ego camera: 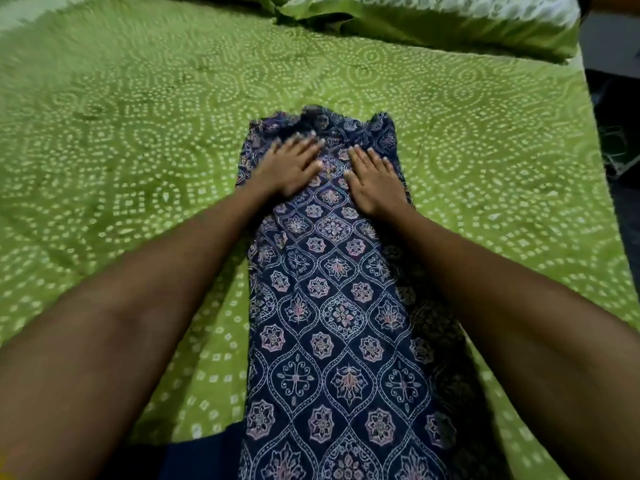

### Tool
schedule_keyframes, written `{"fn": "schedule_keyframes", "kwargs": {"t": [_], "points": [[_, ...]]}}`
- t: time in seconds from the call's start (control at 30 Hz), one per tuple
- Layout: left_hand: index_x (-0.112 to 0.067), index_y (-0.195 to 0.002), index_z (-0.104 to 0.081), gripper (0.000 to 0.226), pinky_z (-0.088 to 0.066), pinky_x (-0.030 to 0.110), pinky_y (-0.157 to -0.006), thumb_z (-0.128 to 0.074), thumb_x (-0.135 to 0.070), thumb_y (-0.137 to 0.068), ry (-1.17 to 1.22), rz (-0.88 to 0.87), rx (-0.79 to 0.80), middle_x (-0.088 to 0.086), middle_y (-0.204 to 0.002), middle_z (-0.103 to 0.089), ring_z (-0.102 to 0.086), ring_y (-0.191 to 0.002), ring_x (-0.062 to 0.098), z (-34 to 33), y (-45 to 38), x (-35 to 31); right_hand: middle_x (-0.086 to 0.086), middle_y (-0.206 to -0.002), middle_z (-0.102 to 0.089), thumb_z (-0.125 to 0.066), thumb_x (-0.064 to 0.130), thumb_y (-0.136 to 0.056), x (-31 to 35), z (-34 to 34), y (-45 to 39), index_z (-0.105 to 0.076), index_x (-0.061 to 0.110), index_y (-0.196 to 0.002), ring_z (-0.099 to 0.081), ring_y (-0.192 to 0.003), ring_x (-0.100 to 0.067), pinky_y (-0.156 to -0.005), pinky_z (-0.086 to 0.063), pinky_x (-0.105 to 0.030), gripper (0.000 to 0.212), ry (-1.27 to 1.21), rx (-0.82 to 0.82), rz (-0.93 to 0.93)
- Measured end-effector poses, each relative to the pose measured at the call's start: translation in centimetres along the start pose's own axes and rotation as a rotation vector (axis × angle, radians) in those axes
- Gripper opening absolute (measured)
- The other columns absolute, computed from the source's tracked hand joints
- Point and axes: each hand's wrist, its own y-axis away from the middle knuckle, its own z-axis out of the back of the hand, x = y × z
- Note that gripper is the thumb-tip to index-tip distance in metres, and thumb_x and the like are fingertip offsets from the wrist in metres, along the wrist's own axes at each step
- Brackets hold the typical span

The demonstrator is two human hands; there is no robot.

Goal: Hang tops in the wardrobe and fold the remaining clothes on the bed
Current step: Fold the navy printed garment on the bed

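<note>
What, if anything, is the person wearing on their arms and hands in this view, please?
Nothing visible: the left hand and right hand are bare, with no rings, watch or bracelet in view. Both forearms are uncovered up to the frame edge, with no sleeves showing. The fingernails look short and unpainted.

A green pillow (450,26) with a pale leafy print lies across the far end, its plain green edge rumpled toward the middle, and off to the right runs a strip of dark floor (616,109) (whatever sits there is too dim to make out).
</note>
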Motion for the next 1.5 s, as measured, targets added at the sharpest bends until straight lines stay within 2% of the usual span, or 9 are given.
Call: {"fn": "schedule_keyframes", "kwargs": {"t": [0.3, 0.5, 0.9, 1.07, 1.17, 1.27, 1.33, 1.4, 1.5], "points": [[-0.007, -0.149, 0.006, 0.063, 0.005, 0.040, -0.119, -0.007, -0.046, -0.101, -0.050, 0.552, -0.076, 0.013, -0.157, 0.008, 0.009, -0.145, 0.027, 0.5, -1.6, 0.2, -0.015, -0.156, 0.012, -0.004, 0.056, -0.097, 1.6, 0.0, -1.4, 0.011, 0.003, -0.148, 0.010, -0.145, -0.025, -0.116, 0.007, -0.035, 0.075, 0.062, 0.023, -0.311], [-0.020, -0.150, 0.002, 0.061, 0.011, 0.038, -0.114, -0.016, -0.050, -0.100, 0.057, 0.236, 0.014, 0.009, -0.158, 0.009, 0.010, -0.145, 0.026, 0.0, 7.1, -3.5, -0.015, -0.155, 0.017, -0.003, 0.051, -0.099, 2.8, -0.2, 5.2, 0.014, 0.006, -0.147, 0.014, -0.144, -0.025, -0.116, 0.009, -0.038, 0.069, 0.069, 0.107, -0.175], [-0.025, -0.150, 0.001, 0.076, 0.010, 0.042, -0.115, -0.031, -0.062, -0.092, 0.085, 0.082, 0.292, 0.007, -0.158, 0.011, 0.009, -0.145, 0.024, 2.8, 29.6, -8.9, -0.003, -0.158, 0.011, -0.012, 0.054, -0.098, 9.5, 1.0, 25.8, 0.008, 0.026, -0.149, 0.010, -0.145, -0.020, -0.114, 0.011, -0.042, 0.062, 0.039, 0.242, -0.034], [-0.011, -0.147, -0.026, 0.071, -0.017, 0.037, -0.114, -0.053, -0.045, -0.091, 0.415, 0.271, 0.052, 0.013, -0.153, -0.023, -0.022, -0.140, 0.027, 4.1, 37.7, -12.3, -0.002, -0.157, 0.011, -0.012, 0.051, -0.099, 11.8, 1.6, 34.3, 0.008, 0.028, -0.149, 0.011, -0.145, -0.016, -0.114, 0.012, -0.038, 0.058, 0.026, 0.204, -0.053], [-0.014, -0.149, -0.020, 0.068, -0.001, 0.032, -0.117, -0.046, -0.045, -0.094, 0.383, 0.230, -0.001, 0.008, -0.158, -0.008, -0.004, -0.146, 0.023, 3.3, 42.8, -15.5, -0.002, -0.155, 0.018, 0.009, 0.060, -0.089, 13.7, 1.2, 39.5, 0.017, 0.027, -0.145, 0.020, -0.142, -0.016, -0.112, 0.019, -0.037, 0.065, 0.080, 0.197, -0.043], [-0.028, -0.151, -0.005, 0.073, 0.016, 0.034, -0.113, -0.016, -0.066, -0.089, 0.242, 0.166, 0.054, 0.000, -0.159, 0.004, 0.010, -0.146, 0.017, 1.8, 47.2, -15.9, 0.001, -0.151, 0.024, 0.024, 0.065, -0.078, 14.8, 1.1, 44.4, 0.020, 0.024, -0.142, 0.026, -0.139, -0.015, -0.110, 0.025, -0.034, 0.076, 0.121, 0.227, 0.120], [-0.032, -0.150, -0.003, 0.076, 0.018, 0.041, -0.112, 0.000, -0.070, -0.085, 0.155, 0.233, 0.034, -0.006, -0.158, 0.004, 0.010, -0.146, 0.016, 1.7, 48.8, -13.7, 0.003, -0.153, 0.019, 0.026, 0.068, -0.077, 14.3, 1.4, 47.1, 0.016, 0.026, -0.145, 0.018, -0.143, -0.014, -0.111, 0.023, -0.032, 0.081, 0.110, 0.234, 0.171], [-0.031, -0.150, -0.004, 0.067, 0.015, 0.050, -0.112, -0.008, -0.064, -0.092, 0.082, 0.373, 0.013, -0.007, -0.158, 0.002, 0.007, -0.146, 0.019, 2.2, 49.5, -10.0, 0.007, -0.154, 0.011, 0.017, 0.071, -0.080, 14.2, 1.7, 48.5, 0.008, 0.028, -0.148, 0.011, -0.145, -0.011, -0.114, 0.017, -0.031, 0.081, 0.056, 0.187, 0.102], [-0.031, -0.151, -0.007, 0.062, 0.007, 0.056, -0.113, -0.022, -0.057, -0.096, 0.028, 0.556, -0.012, -0.004, -0.159, -0.003, 0.001, -0.146, 0.024, 3.3, 50.7, -4.1, 0.000, -0.153, -0.027, -0.017, 0.062, -0.092, 17.8, 2.5, 48.1, -0.026, 0.019, -0.147, -0.026, -0.139, -0.016, -0.116, -0.015, -0.039, 0.071, -0.212, 0.033, -0.180]]}}
